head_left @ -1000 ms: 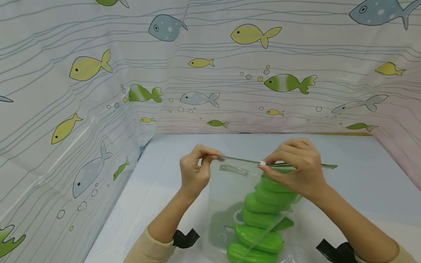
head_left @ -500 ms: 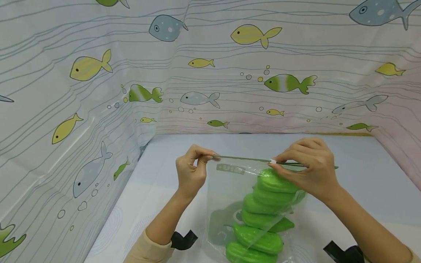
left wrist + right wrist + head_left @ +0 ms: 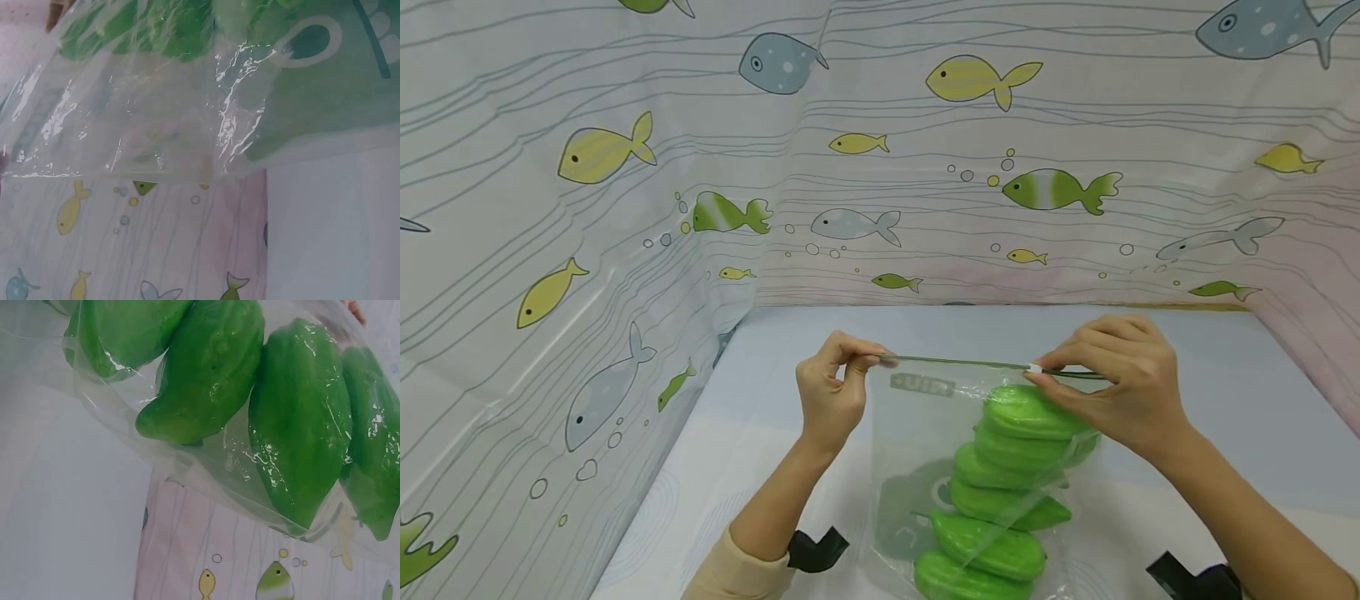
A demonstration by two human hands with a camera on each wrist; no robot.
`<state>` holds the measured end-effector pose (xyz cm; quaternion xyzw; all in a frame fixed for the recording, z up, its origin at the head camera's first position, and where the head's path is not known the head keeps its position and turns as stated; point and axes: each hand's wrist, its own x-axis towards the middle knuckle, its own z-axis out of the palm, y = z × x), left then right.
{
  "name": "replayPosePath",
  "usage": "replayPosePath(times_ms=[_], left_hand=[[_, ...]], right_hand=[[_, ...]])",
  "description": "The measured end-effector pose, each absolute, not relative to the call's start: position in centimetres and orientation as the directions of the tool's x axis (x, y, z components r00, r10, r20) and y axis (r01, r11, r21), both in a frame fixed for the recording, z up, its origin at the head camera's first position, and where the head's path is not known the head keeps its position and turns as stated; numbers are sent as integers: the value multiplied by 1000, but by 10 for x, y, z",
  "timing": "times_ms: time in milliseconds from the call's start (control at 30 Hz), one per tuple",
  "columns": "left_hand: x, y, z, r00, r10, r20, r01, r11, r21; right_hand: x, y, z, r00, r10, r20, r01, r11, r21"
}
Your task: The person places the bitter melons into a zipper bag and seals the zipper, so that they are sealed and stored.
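A clear zipper bag (image 3: 913, 450) with a green-edged top stands upright, seen in all three views. Several glossy green, pointed, pepper-like vegetables (image 3: 988, 546) are stacked in its right half; the right wrist view shows such vegetables (image 3: 300, 425) up close through the film. My left hand (image 3: 837, 390) pinches the left end of the top edge between thumb and fingers. At the right part of that edge, my right hand (image 3: 1120, 387) pinches the small white slider (image 3: 1034, 368). Between the hands the zip line runs taut. The edge's right end is hidden behind my right hand.
The bag stands on a pale table (image 3: 775, 350). Behind and to the left hangs a white curtain (image 3: 910, 192) printed with fish. Black straps (image 3: 817, 550) circle both forearms. A dark green printed shape (image 3: 898, 517) shows on the bag's lower left.
My right hand has slid right along the top edge with the white slider. My left hand has shifted slightly left. The right end of the edge has gone behind my right hand.
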<state>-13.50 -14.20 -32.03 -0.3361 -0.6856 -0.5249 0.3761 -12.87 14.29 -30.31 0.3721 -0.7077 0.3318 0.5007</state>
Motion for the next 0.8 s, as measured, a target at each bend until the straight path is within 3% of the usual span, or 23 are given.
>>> replayPosePath(times_ms=[800], left_hand=[[-136, -148, -322, -484, 57, 873, 849, 273, 453]], right_hand=[[-127, 156, -303, -218, -224, 950, -855, 514, -75]])
